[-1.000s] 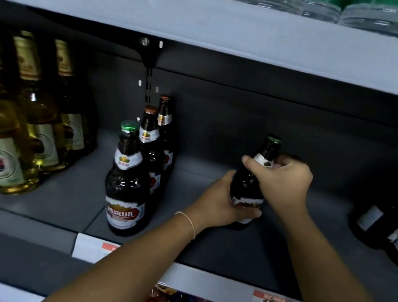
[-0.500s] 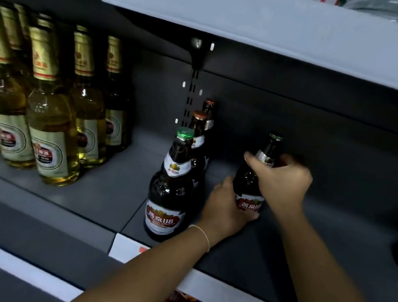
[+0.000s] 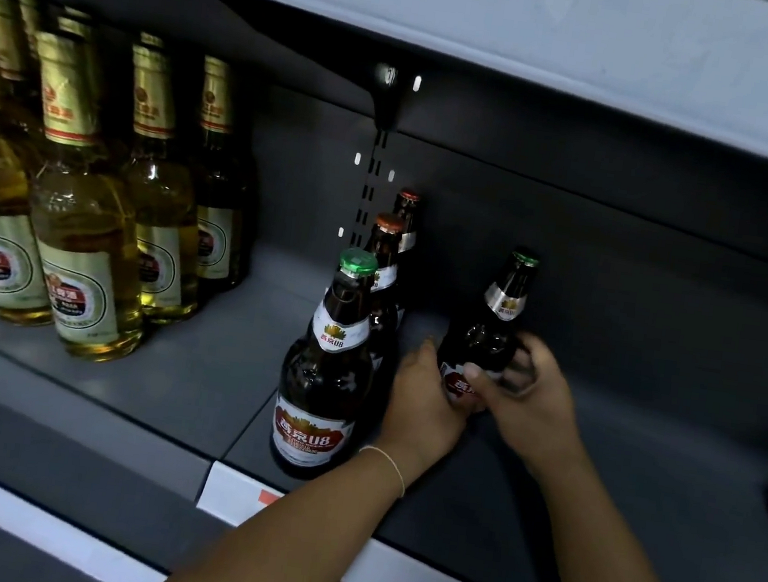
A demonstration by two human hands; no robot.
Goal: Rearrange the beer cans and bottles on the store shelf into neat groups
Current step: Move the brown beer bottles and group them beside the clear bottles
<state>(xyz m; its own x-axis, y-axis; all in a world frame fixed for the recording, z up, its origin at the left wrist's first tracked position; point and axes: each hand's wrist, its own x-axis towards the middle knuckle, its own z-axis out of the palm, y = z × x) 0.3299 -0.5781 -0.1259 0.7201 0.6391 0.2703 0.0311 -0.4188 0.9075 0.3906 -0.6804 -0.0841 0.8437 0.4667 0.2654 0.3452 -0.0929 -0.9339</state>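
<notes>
1. Head view: a dark bottle [image 3: 487, 337] with a green cap is seen standing upright on the grey shelf [image 3: 196, 384], its long axis vertical and its neck tipped slightly to the right.
2. The bottle is held low on its body by both hands. The left hand [image 3: 424, 402] is wrapped round the left side of the base, by the red label; the right hand [image 3: 521, 394] is curled round the right side, its thumb laid across the front. Neither hand is released; both are grasping the bottle.
3. Just left of the left hand, a row of brown bottles [image 3: 324, 370] is lined front to back, the front one green-capped, the two behind it red-capped.
4. The held bottle lies right of that row, near it but apart, with the left hand between them. The row is nearer the left hand.
5. The step is judged to be placing the bottle beside the row; a short leftward slide appears to remain.
6. Farther left, pale yellow bottles [image 3: 82, 253] stand grouped.
</notes>
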